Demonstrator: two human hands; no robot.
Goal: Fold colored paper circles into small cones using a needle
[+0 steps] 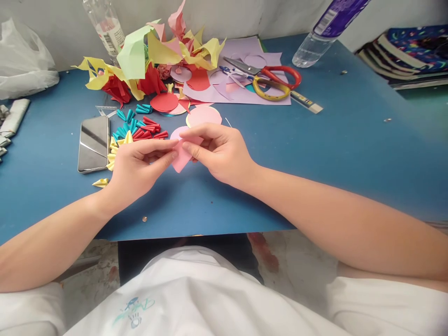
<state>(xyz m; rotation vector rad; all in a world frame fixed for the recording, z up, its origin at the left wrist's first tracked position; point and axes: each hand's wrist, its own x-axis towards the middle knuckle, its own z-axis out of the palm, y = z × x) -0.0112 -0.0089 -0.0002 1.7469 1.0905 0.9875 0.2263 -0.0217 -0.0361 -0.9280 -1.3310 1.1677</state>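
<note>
While the left hand [137, 163] and the right hand [228, 154] hold it in narrow pinches, one tapering piece of thin pink paper [181, 161] sits between them: 3 o'clock from the left, 9 from the right, neither clearly nearer. Long axis: roughly 12 to 6, narrow tip at 6. At 10 o'clock: rolled teal paper cones [133, 125]. At 1: flat, pale pink paper disc [204, 116]. Beneath: smooth blue worktop [332, 149].

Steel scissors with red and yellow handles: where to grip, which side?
Grip the yellow handle loop from the near right. The scissors lie mostly on the lilac paper sheet, handles rightward and blades pointing left, so that approach should avoid the edges. The right hand would first need to release the pink paper.
</note>
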